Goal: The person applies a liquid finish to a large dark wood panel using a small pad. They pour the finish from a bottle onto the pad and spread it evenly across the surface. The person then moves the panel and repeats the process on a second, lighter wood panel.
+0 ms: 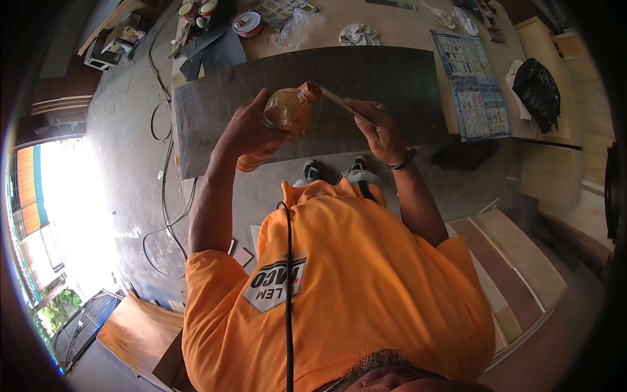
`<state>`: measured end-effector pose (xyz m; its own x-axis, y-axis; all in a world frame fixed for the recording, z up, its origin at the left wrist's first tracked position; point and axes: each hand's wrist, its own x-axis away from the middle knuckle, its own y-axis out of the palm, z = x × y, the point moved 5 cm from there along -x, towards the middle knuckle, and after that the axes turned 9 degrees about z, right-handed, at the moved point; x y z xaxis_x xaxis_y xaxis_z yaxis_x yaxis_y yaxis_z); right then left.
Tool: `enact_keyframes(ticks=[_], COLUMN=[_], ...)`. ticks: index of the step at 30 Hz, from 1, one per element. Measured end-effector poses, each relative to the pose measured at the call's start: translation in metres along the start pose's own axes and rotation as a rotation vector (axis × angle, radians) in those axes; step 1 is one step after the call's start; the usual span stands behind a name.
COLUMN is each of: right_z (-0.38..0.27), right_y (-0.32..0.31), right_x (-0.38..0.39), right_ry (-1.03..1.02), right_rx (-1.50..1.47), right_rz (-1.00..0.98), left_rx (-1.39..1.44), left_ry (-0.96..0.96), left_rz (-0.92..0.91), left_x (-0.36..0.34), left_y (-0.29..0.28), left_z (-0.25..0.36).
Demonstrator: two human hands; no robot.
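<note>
My left hand (251,130) is wrapped round a clear plastic container (287,111) smeared and partly filled with an orange-brown, glue-like substance. Its lower part shows below my hand. In my right hand (382,134) is a flat wooden stick (339,102), gripped between thumb and fingers. The stick's far end meets the smeared rim of the container, where an orange-brown lump clings. Both hands are above the near part of a long dark board (385,78), which lies across the worktable (405,26).
Beyond the board are a lidded can (247,25), a clear plastic bag (297,31) and a crumpled white cloth (359,34). Printed sheets (471,85) lie right of it, near a black bag (537,91). A cable (163,219) runs along the floor at left. Panels (516,261) stand behind me at right.
</note>
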<state>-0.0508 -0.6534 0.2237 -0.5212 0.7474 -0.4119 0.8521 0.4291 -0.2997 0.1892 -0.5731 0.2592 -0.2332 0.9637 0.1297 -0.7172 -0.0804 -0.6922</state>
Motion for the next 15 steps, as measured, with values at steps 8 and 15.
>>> enact_keyframes(ticks=[8,15], right_z=[0.123,0.206], right_y=[-0.024,-0.002], right_x=[0.077,0.110], right_ry=[0.278,0.639], right_rx=[0.939,1.280], right_rz=[-0.225,-0.608], left_rx=[0.167,0.537], left_ry=[-0.097,-0.078], left_rz=[0.337,0.731], left_x=[-0.014,-0.047], left_y=[-0.032,-0.055], left_z=[-0.032,-0.110])
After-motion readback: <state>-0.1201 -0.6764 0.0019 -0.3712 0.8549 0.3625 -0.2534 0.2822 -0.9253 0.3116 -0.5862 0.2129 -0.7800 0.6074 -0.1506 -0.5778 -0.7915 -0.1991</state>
